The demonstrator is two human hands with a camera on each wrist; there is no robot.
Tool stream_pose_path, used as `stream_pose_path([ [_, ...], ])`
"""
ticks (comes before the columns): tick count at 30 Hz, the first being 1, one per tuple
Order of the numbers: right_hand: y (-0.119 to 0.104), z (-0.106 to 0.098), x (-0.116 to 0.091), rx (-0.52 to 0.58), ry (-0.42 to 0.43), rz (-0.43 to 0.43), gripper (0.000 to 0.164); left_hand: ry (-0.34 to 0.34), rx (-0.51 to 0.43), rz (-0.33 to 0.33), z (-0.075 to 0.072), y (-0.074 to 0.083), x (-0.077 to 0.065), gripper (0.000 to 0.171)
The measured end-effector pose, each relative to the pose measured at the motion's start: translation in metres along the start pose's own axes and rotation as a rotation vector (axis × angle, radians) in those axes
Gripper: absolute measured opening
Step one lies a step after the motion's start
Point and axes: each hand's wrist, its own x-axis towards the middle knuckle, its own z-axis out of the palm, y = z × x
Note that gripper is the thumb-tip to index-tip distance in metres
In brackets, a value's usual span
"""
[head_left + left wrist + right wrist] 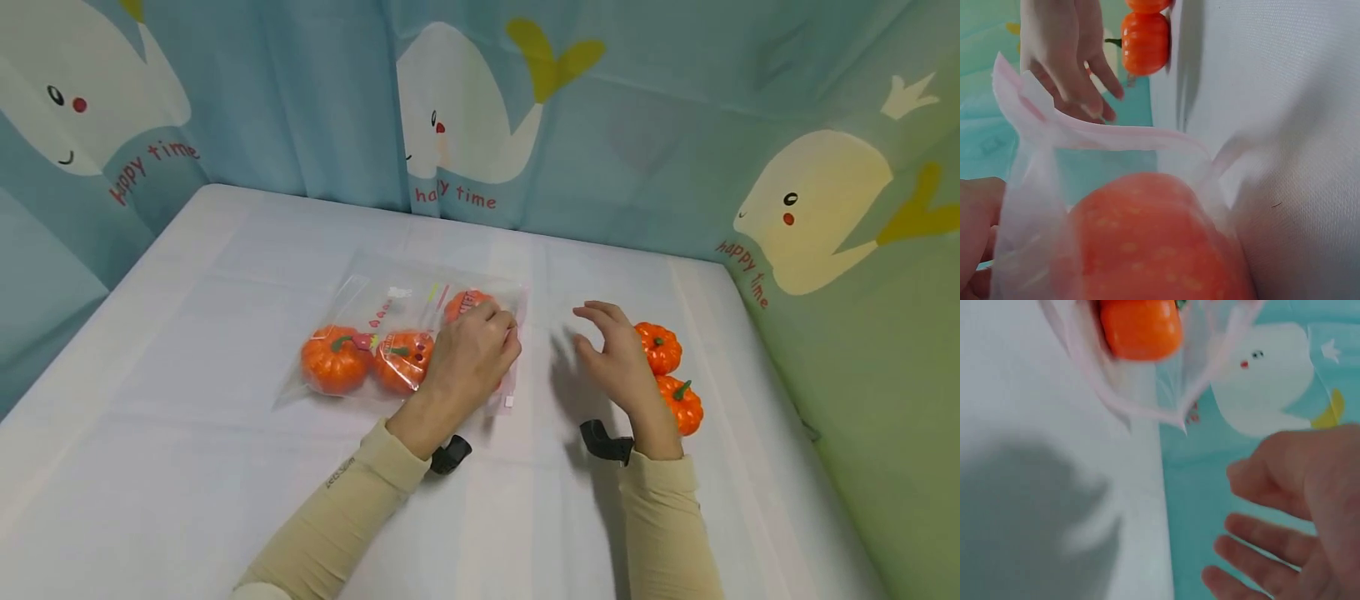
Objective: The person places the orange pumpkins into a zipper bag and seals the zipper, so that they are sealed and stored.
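A clear plastic zip bag (352, 296) lies on the table with several small orange toy pumpkins (335, 360) inside. My left hand (480, 342) is over its right end and pinches the upper edge near the mouth. The left wrist view shows the pink-edged mouth (1122, 136) spread apart, with an orange pumpkin (1141, 237) behind the film. To the right of the bag, my right hand (618, 358) is held above the table, fingers apart and loosely bent, nothing in them. Beside it sit two more pumpkins, one (660, 348) behind the other (681, 405), both partly covered by that hand and wrist.
The white-covered table (225, 500) meets a blue curtain (330, 108) with whale prints along its back. A green curtain (885, 358) borders the right side. Black wrist cameras (450, 455) stick out under both wrists.
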Motion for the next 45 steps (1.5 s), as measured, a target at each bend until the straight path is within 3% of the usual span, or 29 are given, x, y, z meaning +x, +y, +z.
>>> stream_pose_path([
  [4,0.007,-0.013,-0.006,-0.113,0.135,0.065,0.035,-0.010,-0.004,-0.008,0.001,0.001,-0.001,0.013],
  [7,0.011,-0.023,-0.009,-0.184,0.179,0.159,0.037,-0.029,-0.003,-0.019,0.001,0.001,0.001,0.015],
  [13,0.020,-0.034,-0.014,-0.271,0.054,0.378,0.051,-0.076,0.002,-0.056,-0.003,0.001,0.002,0.014],
  [17,0.024,-0.036,-0.014,-0.318,-0.001,0.437,0.053,-0.099,-0.040,-0.087,-0.005,0.000,0.000,0.012],
  [24,0.027,-0.036,-0.012,-0.285,-0.021,0.428,0.053,-0.093,-0.091,-0.091,-0.006,-0.003,-0.002,0.007],
  [33,0.026,-0.033,-0.011,-0.212,-0.050,0.339,0.059,-0.093,-0.120,-0.113,-0.008,-0.004,0.000,0.005],
  [39,0.028,-0.032,-0.011,-0.183,-0.117,0.362,0.062,-0.064,-0.110,-0.088,-0.007,-0.003,0.000,0.005],
  [45,0.031,-0.030,-0.012,-0.164,-0.079,0.309,0.057,-0.026,-0.127,-0.050,-0.006,-0.002,-0.001,0.006],
])
